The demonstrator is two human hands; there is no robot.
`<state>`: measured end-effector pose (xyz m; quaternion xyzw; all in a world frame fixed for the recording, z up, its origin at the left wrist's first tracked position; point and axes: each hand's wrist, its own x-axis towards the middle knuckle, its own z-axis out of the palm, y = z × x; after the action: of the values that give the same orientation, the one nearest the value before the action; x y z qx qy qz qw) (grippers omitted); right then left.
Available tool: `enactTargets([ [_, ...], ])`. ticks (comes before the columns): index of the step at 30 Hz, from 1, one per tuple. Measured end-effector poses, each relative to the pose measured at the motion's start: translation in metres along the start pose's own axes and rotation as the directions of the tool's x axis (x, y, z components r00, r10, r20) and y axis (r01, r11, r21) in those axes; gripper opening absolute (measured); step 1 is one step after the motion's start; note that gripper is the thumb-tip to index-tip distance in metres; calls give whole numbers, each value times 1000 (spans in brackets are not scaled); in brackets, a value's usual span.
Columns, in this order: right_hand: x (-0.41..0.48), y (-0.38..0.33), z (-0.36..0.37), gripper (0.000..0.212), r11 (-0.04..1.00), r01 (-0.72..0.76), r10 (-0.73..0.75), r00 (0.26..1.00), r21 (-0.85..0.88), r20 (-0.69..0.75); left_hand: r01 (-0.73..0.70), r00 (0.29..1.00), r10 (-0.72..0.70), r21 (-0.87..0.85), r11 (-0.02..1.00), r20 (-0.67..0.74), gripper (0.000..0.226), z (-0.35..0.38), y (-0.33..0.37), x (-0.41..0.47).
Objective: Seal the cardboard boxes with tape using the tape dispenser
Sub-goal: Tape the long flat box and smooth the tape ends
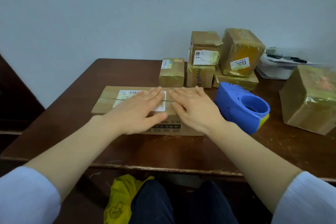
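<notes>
A long flat cardboard box [107, 99] lies in the middle of the brown table, its top flaps meeting along a seam under a white shipping label. My left hand [140, 109] lies flat on the box top over the label, fingers straight. My right hand [194, 109] lies flat beside it on the right half of the top, fingers straight and spread a little. The blue tape dispenser [241, 105] with a yellow tape roll rests on the table just right of the box, close to my right wrist, and neither hand touches it.
Several taped cardboard boxes [205, 60] are stacked at the back right, and a larger box [309, 100] stands at the far right. A white container [276, 71] with papers sits behind it. The table's front edge [163, 168] is near my lap; yellow cloth [120, 196] lies below.
</notes>
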<state>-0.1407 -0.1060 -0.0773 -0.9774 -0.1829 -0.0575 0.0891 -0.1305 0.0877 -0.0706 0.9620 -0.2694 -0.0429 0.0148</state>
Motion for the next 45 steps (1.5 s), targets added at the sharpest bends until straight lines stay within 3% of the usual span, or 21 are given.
enactTargets([
  [3,2,-5,4,48,998,66,-66,996,5,68,-49,999,49,11,999,-20,73,5,3,1],
  [10,-13,20,-7,45,994,-22,21,1000,-106,-12,153,988,-151,49,987,-41,92,3,-28,-32],
  [12,-3,4,-6,44,993,-21,16,999,-118,-50,140,986,-130,92,986,-107,109,7,-22,-27],
  [14,8,-16,0,47,999,44,-44,999,-11,14,73,991,-62,93,993,-118,114,11,-15,-19],
  [18,13,-24,8,50,995,95,-94,985,-2,146,88,992,-82,67,994,-100,88,10,-20,-17],
  [20,7,-14,5,50,997,80,-79,990,0,112,145,986,-141,42,988,-85,87,5,-32,-30],
  [24,-4,-2,3,47,999,28,-27,999,-35,24,292,944,-293,-29,956,-150,107,2,-61,-59],
  [27,5,-22,6,54,998,39,-42,997,-50,-66,320,920,-343,-145,936,-190,99,6,-58,-59],
  [32,22,-48,16,54,983,171,-163,979,-60,120,300,931,-332,-201,933,-154,95,11,-55,-43],
  [35,11,-27,13,59,990,120,-112,988,-70,103,306,925,-348,-246,920,-152,89,14,-60,-44],
  [39,-14,-6,13,67,999,14,-17,994,-28,-109,287,925,-348,-321,903,-151,88,17,-60,-46],
  [41,-17,-3,18,58,993,-99,109,972,59,-208,270,906,-376,-416,868,-197,83,16,-57,-48],
  [43,-11,-3,20,44,931,-261,324,914,256,-246,283,834,-499,-596,752,-234,72,15,-51,-47],
  [45,-3,-6,15,54,798,-380,508,841,467,-184,324,717,-678,-782,532,-164,62,13,-47,-40],
])
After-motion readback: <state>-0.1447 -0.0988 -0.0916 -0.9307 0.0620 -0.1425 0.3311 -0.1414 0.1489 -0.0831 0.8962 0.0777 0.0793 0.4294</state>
